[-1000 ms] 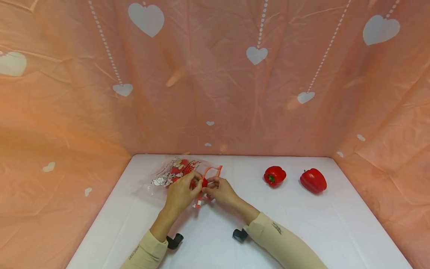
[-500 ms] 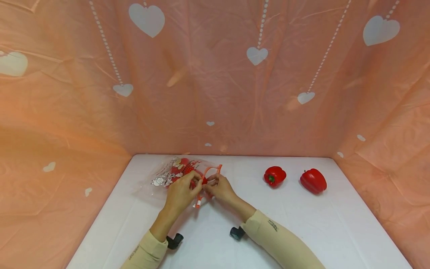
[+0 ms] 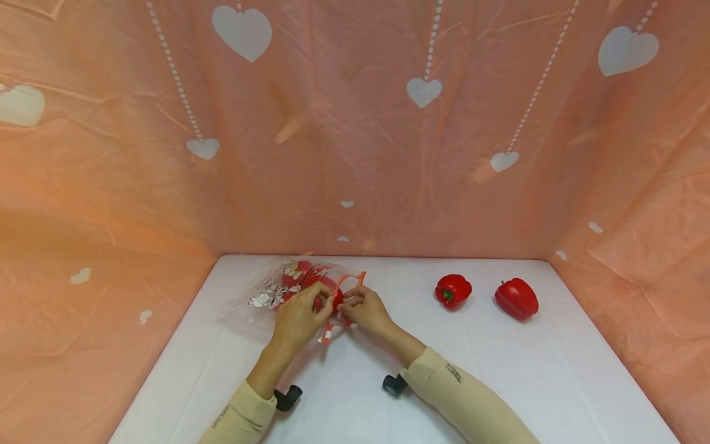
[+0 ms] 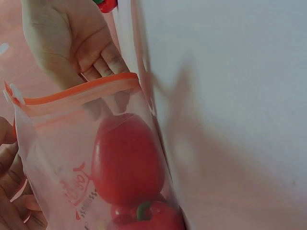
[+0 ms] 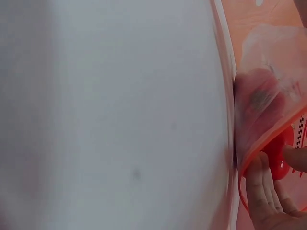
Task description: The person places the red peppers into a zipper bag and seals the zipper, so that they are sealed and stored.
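Over the left part of the table (image 3: 444,364), a clear bag (image 3: 270,298) with red print and cartoon figures, its orange rim (image 4: 81,90) toward the right hand (image 3: 366,311). At the near side of the bag, the left hand (image 3: 297,314), at the end of a forearm slanting up from the lower left, back of the hand toward the head camera, thumb and forefinger together in a pinch on the bag by its rim. In the left wrist view, other fingers of that same hand bent beside the bag's edge. Opposite, the right hand, on a forearm slanting up and leftward, fingers pointed into the bag's mouth. In the right wrist view, fingers on one side and thumb on the other, with the near pepper (image 5: 283,165) between them: a grasp on it just inside the rim. Deeper in the bag, through the film, a rear pepper (image 4: 163,220) with a green stem. Tips of both hands almost meeting in the head view. Around both forearms, pale sleeves (image 3: 471,394) ending short of the wrists. Well to the right on the table, apart from each other, a stem-forward pepper (image 3: 453,291) and a tilted pepper (image 3: 516,299).
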